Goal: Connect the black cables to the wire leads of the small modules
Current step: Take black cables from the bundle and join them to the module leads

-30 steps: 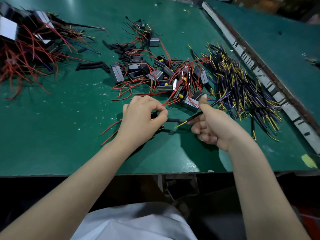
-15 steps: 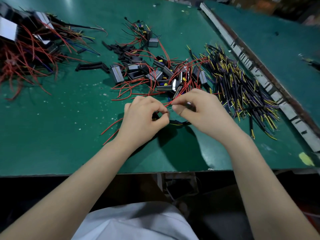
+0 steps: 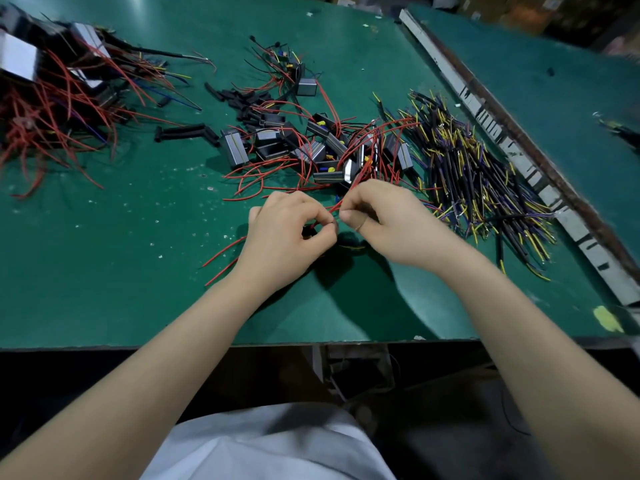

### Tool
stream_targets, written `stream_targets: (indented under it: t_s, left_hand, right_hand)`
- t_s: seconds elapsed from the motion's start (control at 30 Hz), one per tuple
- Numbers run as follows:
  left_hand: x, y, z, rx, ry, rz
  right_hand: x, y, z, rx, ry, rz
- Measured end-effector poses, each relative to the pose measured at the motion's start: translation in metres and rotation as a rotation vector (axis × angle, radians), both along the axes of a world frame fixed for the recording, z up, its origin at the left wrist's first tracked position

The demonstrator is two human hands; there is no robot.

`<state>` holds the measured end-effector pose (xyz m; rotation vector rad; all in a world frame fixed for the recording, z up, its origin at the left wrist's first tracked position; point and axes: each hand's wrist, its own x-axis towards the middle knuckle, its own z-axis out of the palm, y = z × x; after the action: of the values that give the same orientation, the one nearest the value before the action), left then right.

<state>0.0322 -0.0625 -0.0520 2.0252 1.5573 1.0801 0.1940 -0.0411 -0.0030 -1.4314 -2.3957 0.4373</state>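
Both hands positioned over the green bench mat [image 3: 114,271], just in front of the heap of small modules [image 3: 311,150], which serves as the reference point. Left hand [image 3: 284,237]: fingers curled, thumb and forefinger pinched on a dark item, apparently a module or cable end, mostly hidden by the fingers; exact identity not discernible. Red wire leads [image 3: 225,252] trailing out from under the left hand toward the near-left of the heap, lying flat on the mat. Right hand [image 3: 388,223]: fingers curled, thumb and forefinger pinched on a red wire lead [image 3: 349,192] running up from the fingertips into the heap. Fingertips of the two hands almost touching. Short length of black cable [image 3: 353,244] visible on the mat below the right hand, partly covered. Supply of black cables [image 3: 485,178] with yellow and purple ends piled directly right of the heap, spread in a fan. Loose black sleeves [image 3: 187,131] lying left of the heap and behind it. Separate mass of modules with red leads [image 3: 52,98] located far left of the heap, well apart. Metal rail [image 3: 485,116] running diagonally to the right of the cable pile. White garment [image 3: 270,445] visible at the near edge, below the bench.
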Motion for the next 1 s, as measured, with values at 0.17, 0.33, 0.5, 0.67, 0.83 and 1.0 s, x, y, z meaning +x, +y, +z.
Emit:
stream_targets:
  t_s: [0.17,0.33,0.5,0.67,0.83,1.0]
  left_hand:
    - [0.000,0.001,0.001,-0.015,-0.005,-0.029]
    - [-0.002,-0.001,0.000,-0.019,-0.014,-0.015]
    - [-0.001,-0.002,0.001,-0.023,-0.016,0.013]
    - [0.000,-0.002,0.002,-0.006,0.028,0.012]
    - [0.000,-0.002,0.000,0.003,0.032,0.008]
    - [-0.001,-0.003,-0.001,0.008,0.018,-0.005]
  right_hand:
    - [-0.009,-0.011,-0.026,-0.172,0.461,-0.298]
    - [-0.010,-0.015,-0.022,-0.006,0.417,-0.423]
    - [0.025,-0.010,-0.002,-0.137,0.231,-0.257]
    - [0.034,-0.009,-0.004,-0.170,-0.177,-0.096]
    - [0.025,-0.008,-0.002,-0.159,-0.235,-0.031]
    - [0.024,-0.008,-0.001,-0.163,-0.268,-0.007]
